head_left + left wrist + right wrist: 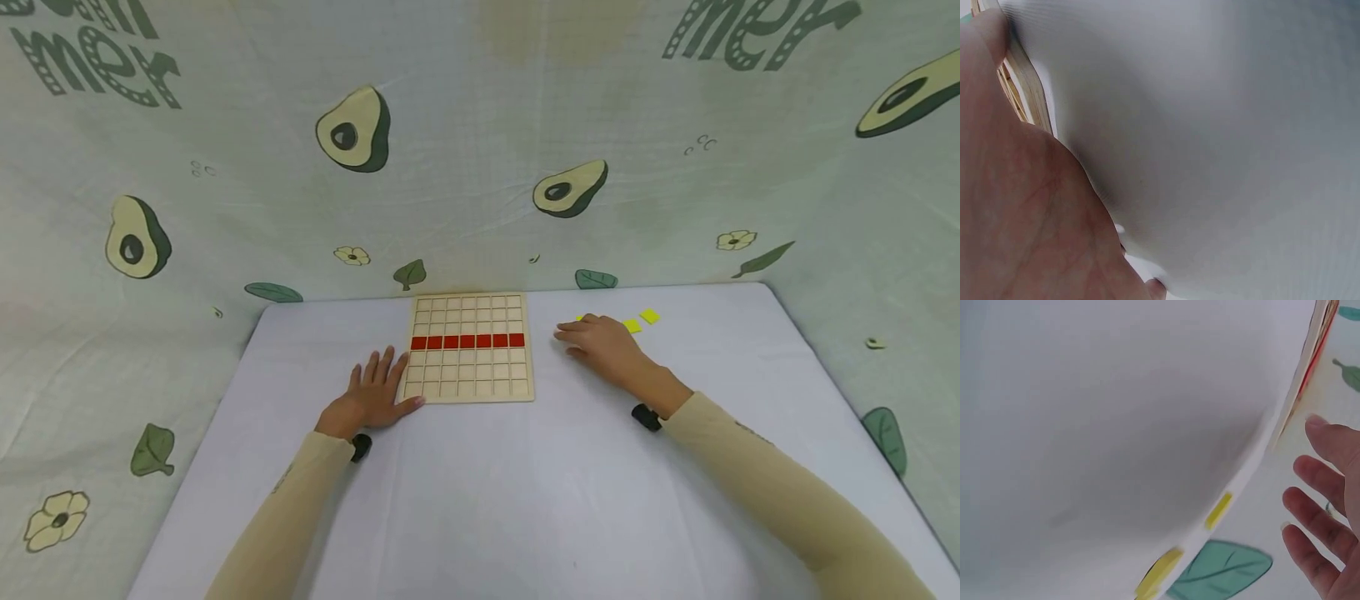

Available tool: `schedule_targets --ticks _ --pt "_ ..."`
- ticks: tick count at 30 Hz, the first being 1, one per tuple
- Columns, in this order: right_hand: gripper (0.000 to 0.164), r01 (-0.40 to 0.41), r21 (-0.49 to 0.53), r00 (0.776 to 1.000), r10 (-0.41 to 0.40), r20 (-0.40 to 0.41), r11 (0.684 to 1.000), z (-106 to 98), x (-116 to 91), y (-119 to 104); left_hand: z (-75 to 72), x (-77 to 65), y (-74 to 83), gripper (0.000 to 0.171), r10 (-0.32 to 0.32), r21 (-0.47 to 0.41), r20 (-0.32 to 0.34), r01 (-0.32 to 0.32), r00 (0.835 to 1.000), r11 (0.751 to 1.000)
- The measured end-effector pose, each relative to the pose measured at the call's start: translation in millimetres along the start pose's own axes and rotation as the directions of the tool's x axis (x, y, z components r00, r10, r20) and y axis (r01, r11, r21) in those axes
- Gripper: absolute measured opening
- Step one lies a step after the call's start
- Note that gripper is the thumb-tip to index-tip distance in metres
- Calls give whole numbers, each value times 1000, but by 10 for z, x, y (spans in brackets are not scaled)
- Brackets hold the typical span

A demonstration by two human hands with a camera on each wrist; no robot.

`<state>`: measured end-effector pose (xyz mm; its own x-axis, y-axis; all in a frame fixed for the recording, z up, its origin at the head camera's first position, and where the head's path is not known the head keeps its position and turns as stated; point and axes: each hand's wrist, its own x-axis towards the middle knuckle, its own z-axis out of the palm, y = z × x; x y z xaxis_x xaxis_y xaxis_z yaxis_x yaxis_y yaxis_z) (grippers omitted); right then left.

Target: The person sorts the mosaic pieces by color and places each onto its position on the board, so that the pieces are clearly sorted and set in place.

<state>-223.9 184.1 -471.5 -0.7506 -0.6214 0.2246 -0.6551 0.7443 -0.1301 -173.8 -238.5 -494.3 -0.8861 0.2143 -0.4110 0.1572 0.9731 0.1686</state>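
Note:
A wooden grid board [465,389] lies flat on the white table, with a row of several red square tiles [467,342] across its middle. My left hand [377,396] rests palm down at the board's left edge, fingers spread, thumb at its lower left corner. In the left wrist view, the palm and thumb lie beside the board's edge [1034,94]. Right of the board, my right hand [603,350] hovers near yellow square tiles [650,316], one partly hidden behind it. The right wrist view shows its fingers [1313,547] loosely extended, holding nothing visible.
The white table [480,500] meets a hanging cloth [465,167] printed with avocados, leaves and flowers at the back and sides. Dark straps with small devices sit on both wrists.

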Motion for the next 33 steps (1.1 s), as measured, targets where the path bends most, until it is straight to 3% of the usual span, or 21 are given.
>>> schedule_targets --ticks 10,17,33 --pt "42 -120 -38 992 121 26 992 -120 -313 370 -72 -23 45 96 -3 -1 19 3 1000 1000" --pt "43 -182 -56 979 186 81 982 -183 -461 505 -4 2 4 96 -4 14 -1 4 1000 1000" --pt "39 -136 -14 983 137 123 991 -199 -531 597 34 25 -17 96 -4 16 -6 4 1000 1000"
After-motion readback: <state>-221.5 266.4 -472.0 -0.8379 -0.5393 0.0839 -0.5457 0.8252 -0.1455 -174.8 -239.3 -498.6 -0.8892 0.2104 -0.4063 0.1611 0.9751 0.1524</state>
